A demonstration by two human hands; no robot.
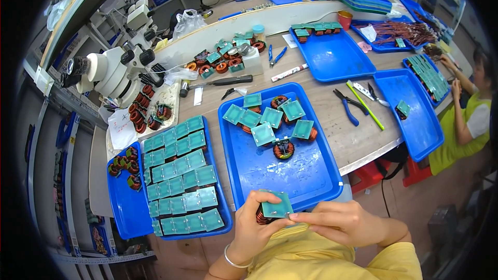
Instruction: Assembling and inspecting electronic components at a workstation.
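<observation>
Close to my body, in front of the blue tray (311, 176), my left hand (252, 223) grips a copper-wound toroidal coil (262, 217) with a green circuit board (277, 206) on top. At the board's lower right corner, the thumb and forefinger of my right hand (337, 221) are pressed together. Whether a lead lies between those fingertips is too small to see. Several like coils with green boards (263, 134) lie in the tray's far half, one coil (283, 149) tipped so that its winding shows.
Left of the tray stands another blue tray packed with boarded coils (181, 189); beyond it, a smaller one (124, 210) holds bare coils. Pliers (348, 109), a hammer-like tool (218, 82) and a marker (289, 72) lie on the table. A co-worker (461, 119) sits at the right.
</observation>
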